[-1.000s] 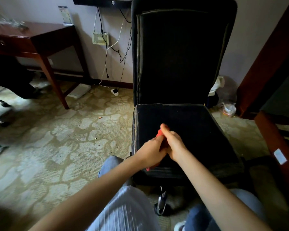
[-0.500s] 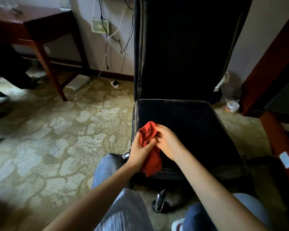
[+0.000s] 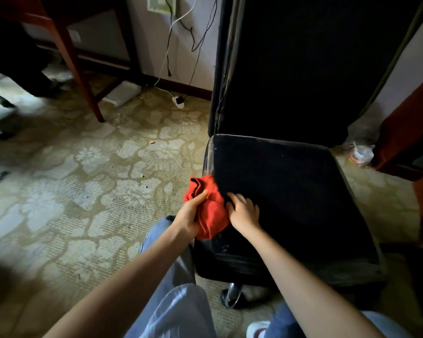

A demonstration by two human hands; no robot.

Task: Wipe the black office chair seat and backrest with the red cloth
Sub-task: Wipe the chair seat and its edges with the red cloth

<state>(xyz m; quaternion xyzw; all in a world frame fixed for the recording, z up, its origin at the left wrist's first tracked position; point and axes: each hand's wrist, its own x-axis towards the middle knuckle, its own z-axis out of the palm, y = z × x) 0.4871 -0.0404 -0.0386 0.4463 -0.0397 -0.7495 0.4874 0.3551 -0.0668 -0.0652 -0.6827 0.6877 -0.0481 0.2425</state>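
The black office chair stands right in front of me, its seat [image 3: 291, 196] low and its tall backrest [image 3: 303, 64] rising behind. A crumpled red cloth [image 3: 209, 208] hangs over the seat's front left edge. My left hand [image 3: 189, 215] grips the cloth from the left, thumb on top. To the cloth's right, my right hand [image 3: 244, 213] lies on the seat with its fingers curled onto the cloth's right edge; its fingertips are blurred.
A wooden desk leg [image 3: 76, 69] and a white flat box [image 3: 121, 92] are at the back left. Cables [image 3: 171, 45] hang down the wall to a plug [image 3: 178, 101]. Dark wooden furniture [image 3: 405, 123] and a plastic cup [image 3: 362, 154] crowd the chair's right. Patterned carpet spreads left.
Both hands have shifted left with the cloth, from the seat's front middle to its front left edge. The cloth has opened out from a small wad. My view has dropped closer.
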